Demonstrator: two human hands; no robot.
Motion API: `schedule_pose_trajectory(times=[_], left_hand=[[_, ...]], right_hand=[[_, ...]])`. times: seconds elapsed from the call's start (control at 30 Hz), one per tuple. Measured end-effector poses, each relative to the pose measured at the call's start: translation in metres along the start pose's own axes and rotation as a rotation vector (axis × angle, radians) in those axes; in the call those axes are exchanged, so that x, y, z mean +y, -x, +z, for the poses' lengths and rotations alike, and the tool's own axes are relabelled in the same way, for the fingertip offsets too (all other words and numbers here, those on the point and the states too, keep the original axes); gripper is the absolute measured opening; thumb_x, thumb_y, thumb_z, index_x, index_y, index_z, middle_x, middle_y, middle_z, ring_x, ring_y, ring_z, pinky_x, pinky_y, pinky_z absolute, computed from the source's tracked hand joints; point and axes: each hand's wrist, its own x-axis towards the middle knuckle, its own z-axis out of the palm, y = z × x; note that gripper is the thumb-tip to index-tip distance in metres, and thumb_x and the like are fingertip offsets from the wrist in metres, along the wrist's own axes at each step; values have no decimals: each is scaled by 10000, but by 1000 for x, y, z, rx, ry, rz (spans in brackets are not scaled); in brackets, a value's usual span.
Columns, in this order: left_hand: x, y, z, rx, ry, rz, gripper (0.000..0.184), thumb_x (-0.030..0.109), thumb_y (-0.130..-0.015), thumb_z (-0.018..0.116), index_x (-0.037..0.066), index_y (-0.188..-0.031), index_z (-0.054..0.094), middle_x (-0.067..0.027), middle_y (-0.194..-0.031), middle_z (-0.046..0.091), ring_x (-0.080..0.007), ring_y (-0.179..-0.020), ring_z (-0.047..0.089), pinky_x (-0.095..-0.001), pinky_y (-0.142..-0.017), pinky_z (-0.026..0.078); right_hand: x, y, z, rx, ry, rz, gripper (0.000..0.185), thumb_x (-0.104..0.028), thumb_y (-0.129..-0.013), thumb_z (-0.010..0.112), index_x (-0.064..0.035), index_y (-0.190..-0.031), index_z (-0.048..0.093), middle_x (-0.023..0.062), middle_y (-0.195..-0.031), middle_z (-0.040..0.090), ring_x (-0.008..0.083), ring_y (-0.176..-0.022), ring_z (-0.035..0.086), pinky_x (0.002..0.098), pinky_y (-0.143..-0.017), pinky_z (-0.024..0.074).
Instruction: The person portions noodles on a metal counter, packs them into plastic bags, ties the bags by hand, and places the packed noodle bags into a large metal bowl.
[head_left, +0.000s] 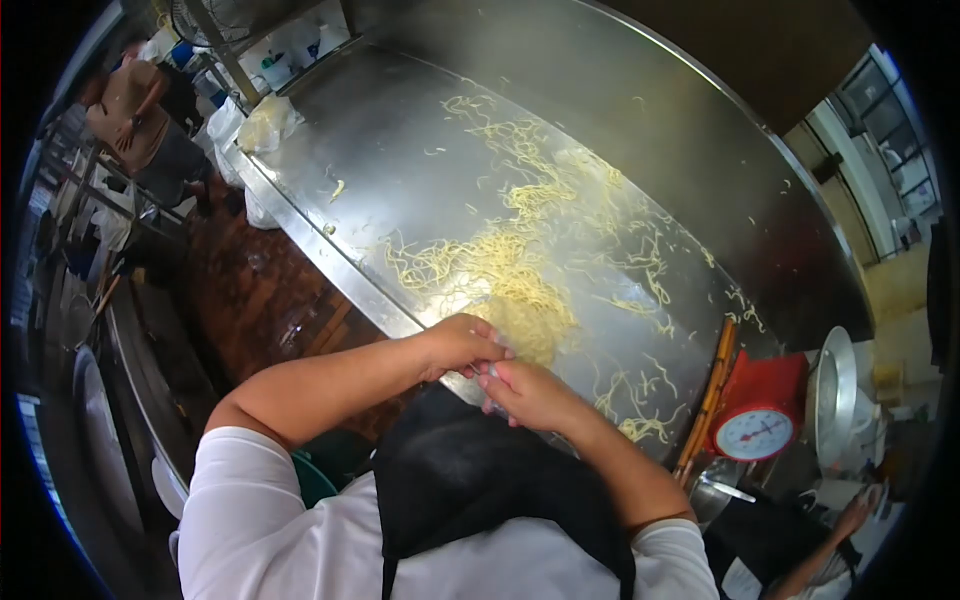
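Note:
A clear plastic bag of yellow noodles [527, 328] rests at the near edge of the steel table [400, 130]. My left hand [463, 346] is closed on the bag's gathered top. Close against it, my right hand [519, 390] also has its fingers pinched on the twisted plastic. The fingertips partly hide the neck of the bag, so I cannot tell whether it is knotted. Loose noodles [490, 255] lie in a heap just beyond the bag, with more strands scattered across the metal.
On the right are a red dial scale [757, 410], wooden sticks [708, 400] and a metal pan [834, 390]. A plastic bag [268, 125] sits at the table's far left corner. One person [140, 115] stands at left; another's arm [830, 540] shows lower right.

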Motion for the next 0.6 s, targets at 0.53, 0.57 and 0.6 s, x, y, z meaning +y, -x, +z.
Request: schedule_pose_trajectory(times=[0.53, 0.57, 0.6], left_hand=[[19, -40, -4, 381, -1279, 1094, 252, 99, -734, 632, 95, -984, 604, -77, -844, 577, -285, -766, 608, -372, -650, 503], [17, -43, -2, 415, -1218, 1090, 268, 92, -741, 633, 93, -1007, 604, -81, -851, 583, -286, -775, 611, -371, -657, 505], [15, -45, 0, 452, -1155, 1083, 284, 84, -748, 633, 91, -1031, 604, -85, -858, 589, -287, -784, 613, -370, -663, 507]], right_hand=[[62, -52, -15, 972, -20, -371, 261, -185, -865, 545, 8, -690, 524, 153, -752, 590, 284, -602, 521, 372, -598, 422], [63, -57, -14, 945, -320, -280, 254, -187, -868, 553, -12, -685, 527, 126, -760, 598, 248, -606, 523, 350, -584, 417], [62, -61, -13, 899, -616, -187, 249, -188, -870, 561, -32, -679, 531, 99, -768, 606, 211, -609, 525, 327, -570, 411]])
